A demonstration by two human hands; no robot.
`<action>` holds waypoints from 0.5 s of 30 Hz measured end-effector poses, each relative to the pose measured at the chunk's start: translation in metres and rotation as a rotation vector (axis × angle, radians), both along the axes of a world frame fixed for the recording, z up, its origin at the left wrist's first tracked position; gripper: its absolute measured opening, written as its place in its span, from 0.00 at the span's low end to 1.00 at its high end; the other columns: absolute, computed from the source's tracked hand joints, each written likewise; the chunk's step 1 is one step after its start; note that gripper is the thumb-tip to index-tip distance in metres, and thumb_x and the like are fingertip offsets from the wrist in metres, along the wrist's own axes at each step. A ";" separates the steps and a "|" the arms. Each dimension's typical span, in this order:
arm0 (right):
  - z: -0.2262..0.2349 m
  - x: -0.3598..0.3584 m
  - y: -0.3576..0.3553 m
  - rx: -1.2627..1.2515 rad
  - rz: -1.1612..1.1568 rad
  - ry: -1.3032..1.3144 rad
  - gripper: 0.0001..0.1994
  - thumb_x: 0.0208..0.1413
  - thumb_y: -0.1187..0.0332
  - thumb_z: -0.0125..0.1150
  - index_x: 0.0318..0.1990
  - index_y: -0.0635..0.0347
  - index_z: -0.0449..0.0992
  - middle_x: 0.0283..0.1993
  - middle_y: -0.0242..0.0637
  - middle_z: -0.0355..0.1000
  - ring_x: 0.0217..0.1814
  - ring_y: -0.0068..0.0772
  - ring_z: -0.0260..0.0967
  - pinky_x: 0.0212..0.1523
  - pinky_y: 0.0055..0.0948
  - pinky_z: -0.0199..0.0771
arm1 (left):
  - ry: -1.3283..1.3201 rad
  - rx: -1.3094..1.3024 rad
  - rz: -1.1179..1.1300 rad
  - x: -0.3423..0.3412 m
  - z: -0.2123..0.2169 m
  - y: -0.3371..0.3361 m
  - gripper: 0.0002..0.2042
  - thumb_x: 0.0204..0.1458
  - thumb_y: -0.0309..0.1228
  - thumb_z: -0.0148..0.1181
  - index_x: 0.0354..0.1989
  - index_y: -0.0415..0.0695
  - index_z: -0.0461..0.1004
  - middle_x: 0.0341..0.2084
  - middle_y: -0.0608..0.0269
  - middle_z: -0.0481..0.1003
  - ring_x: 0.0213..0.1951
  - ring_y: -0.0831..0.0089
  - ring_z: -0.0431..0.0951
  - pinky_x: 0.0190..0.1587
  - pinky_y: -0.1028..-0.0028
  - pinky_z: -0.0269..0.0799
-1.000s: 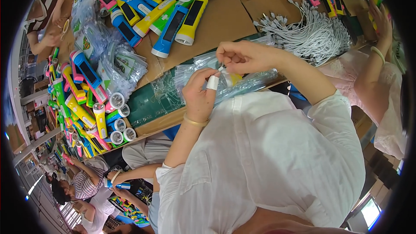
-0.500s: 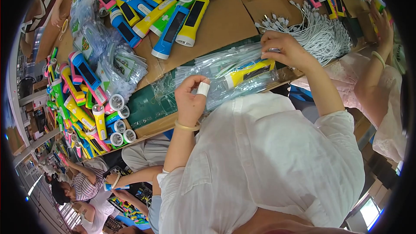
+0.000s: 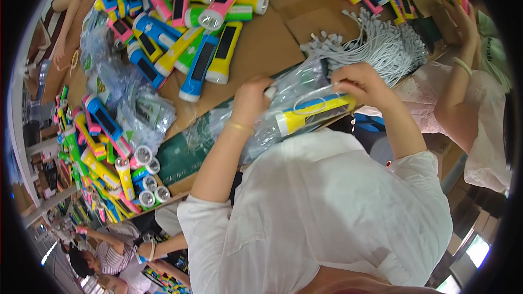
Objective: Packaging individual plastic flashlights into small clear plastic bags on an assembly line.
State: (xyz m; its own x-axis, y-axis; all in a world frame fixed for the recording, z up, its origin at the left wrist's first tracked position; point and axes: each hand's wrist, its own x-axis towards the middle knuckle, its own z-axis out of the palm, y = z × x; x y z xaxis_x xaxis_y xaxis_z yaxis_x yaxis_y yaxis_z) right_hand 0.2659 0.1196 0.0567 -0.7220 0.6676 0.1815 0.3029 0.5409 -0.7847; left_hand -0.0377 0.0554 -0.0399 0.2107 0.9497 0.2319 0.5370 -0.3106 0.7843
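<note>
My left hand (image 3: 251,99), slightly blurred and with a white wrap on one finger, is closed at the edge of a clear plastic bag (image 3: 297,83). Between my hands lies a yellow and blue flashlight (image 3: 292,122) with a dark panel, its head toward my left. A thin white cable (image 3: 309,113) makes a loop across it. My right hand (image 3: 364,84) pinches the cable's end near the flashlight's tail. More clear bags lie beneath, on the green tabletop (image 3: 182,155). Whether the flashlight lies inside a bag or on top, I cannot tell.
Beyond my right hand sits a heap of white cables (image 3: 381,46). Colourful flashlights (image 3: 199,68) pile up on cardboard (image 3: 261,49) and along the left. Packed clear bags (image 3: 136,109) lie between. At right, another person's hand (image 3: 463,22) holds flashlights.
My left hand has moved up and away from me, turning inward. My right hand has come slightly lower, and the white cable now loops over the flashlight. The person at right has raised flashlights.
</note>
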 end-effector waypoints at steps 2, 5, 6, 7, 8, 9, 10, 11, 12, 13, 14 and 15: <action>0.015 0.018 0.012 -0.145 -0.304 0.050 0.03 0.64 0.73 0.61 0.39 0.62 0.75 0.33 0.26 0.70 0.34 0.19 0.66 0.36 0.22 0.66 | 0.003 -0.029 0.062 0.002 -0.008 -0.006 0.11 0.47 0.23 0.63 0.41 0.39 0.81 0.38 0.47 0.80 0.42 0.46 0.80 0.46 0.56 0.76; 0.022 0.021 0.069 -0.194 -0.501 0.270 0.07 0.71 0.65 0.56 0.47 0.59 0.72 0.34 0.19 0.67 0.31 0.11 0.61 0.30 0.15 0.58 | 0.101 -0.014 0.133 0.020 0.013 -0.012 0.13 0.47 0.23 0.65 0.42 0.39 0.80 0.39 0.50 0.78 0.43 0.50 0.78 0.45 0.57 0.74; 0.027 0.022 0.089 -0.260 -0.567 0.310 0.09 0.71 0.62 0.55 0.45 0.58 0.73 0.32 0.18 0.67 0.27 0.09 0.59 0.25 0.14 0.55 | 0.176 0.099 0.140 0.022 0.012 -0.013 0.14 0.46 0.22 0.65 0.43 0.40 0.81 0.39 0.53 0.77 0.44 0.52 0.77 0.46 0.58 0.74; 0.022 0.034 0.122 -0.237 -0.595 0.358 0.09 0.69 0.64 0.58 0.47 0.60 0.75 0.32 0.26 0.73 0.16 0.17 0.63 0.18 0.22 0.61 | 0.251 0.215 0.142 0.023 0.010 -0.014 0.15 0.44 0.21 0.64 0.43 0.41 0.81 0.39 0.55 0.76 0.44 0.54 0.76 0.46 0.58 0.73; 0.030 0.039 0.150 -0.131 -0.710 0.255 0.09 0.70 0.63 0.57 0.47 0.59 0.75 0.33 0.24 0.74 0.23 0.15 0.66 0.23 0.19 0.63 | 0.267 0.285 0.134 0.021 0.002 -0.015 0.17 0.41 0.18 0.63 0.44 0.42 0.80 0.39 0.58 0.75 0.44 0.56 0.74 0.47 0.59 0.72; 0.039 0.049 0.179 -0.027 -0.828 0.155 0.10 0.70 0.62 0.56 0.47 0.58 0.75 0.35 0.23 0.75 0.29 0.12 0.69 0.27 0.16 0.65 | 0.266 0.298 0.127 0.021 0.004 -0.016 0.17 0.41 0.18 0.63 0.44 0.42 0.80 0.39 0.58 0.75 0.44 0.56 0.74 0.47 0.59 0.72; 0.042 0.093 0.235 -0.002 -0.913 0.211 0.17 0.70 0.62 0.56 0.60 0.59 0.66 0.38 0.33 0.75 0.30 0.24 0.71 0.28 0.28 0.70 | 0.279 0.340 0.098 0.023 0.008 -0.015 0.17 0.40 0.18 0.63 0.43 0.42 0.80 0.39 0.57 0.75 0.44 0.56 0.75 0.47 0.59 0.72; 0.046 0.140 0.271 0.026 -1.006 0.267 0.28 0.71 0.62 0.55 0.73 0.59 0.56 0.41 0.44 0.75 0.30 0.35 0.73 0.29 0.39 0.74 | 0.288 0.384 0.059 0.025 0.012 -0.010 0.17 0.39 0.17 0.63 0.42 0.41 0.79 0.39 0.57 0.75 0.44 0.57 0.75 0.47 0.59 0.71; 0.064 0.131 0.277 0.028 -1.132 0.386 0.27 0.71 0.63 0.54 0.72 0.61 0.57 0.41 0.44 0.75 0.29 0.36 0.74 0.27 0.40 0.74 | 0.291 0.381 0.076 0.024 0.011 -0.012 0.17 0.39 0.17 0.63 0.42 0.41 0.79 0.39 0.57 0.75 0.44 0.57 0.75 0.47 0.59 0.71; 0.088 0.121 0.279 0.031 -1.264 0.507 0.26 0.71 0.63 0.54 0.72 0.62 0.58 0.42 0.45 0.75 0.28 0.36 0.74 0.24 0.40 0.73 | 0.313 0.375 0.070 0.024 0.011 -0.014 0.16 0.39 0.17 0.63 0.41 0.41 0.78 0.39 0.57 0.75 0.44 0.57 0.75 0.47 0.59 0.71; 0.097 0.109 0.275 0.030 -1.257 0.509 0.26 0.71 0.63 0.54 0.72 0.62 0.58 0.42 0.45 0.75 0.28 0.36 0.74 0.24 0.40 0.73 | 0.337 0.371 0.062 0.022 0.011 -0.015 0.15 0.39 0.17 0.63 0.39 0.41 0.78 0.39 0.58 0.76 0.44 0.58 0.75 0.47 0.59 0.71; 0.102 0.094 0.270 0.036 -1.235 0.479 0.26 0.71 0.64 0.53 0.71 0.62 0.58 0.42 0.46 0.75 0.30 0.37 0.75 0.26 0.40 0.75 | 0.341 0.371 0.069 0.022 0.009 -0.014 0.15 0.39 0.17 0.63 0.39 0.41 0.78 0.39 0.58 0.76 0.44 0.58 0.75 0.47 0.59 0.71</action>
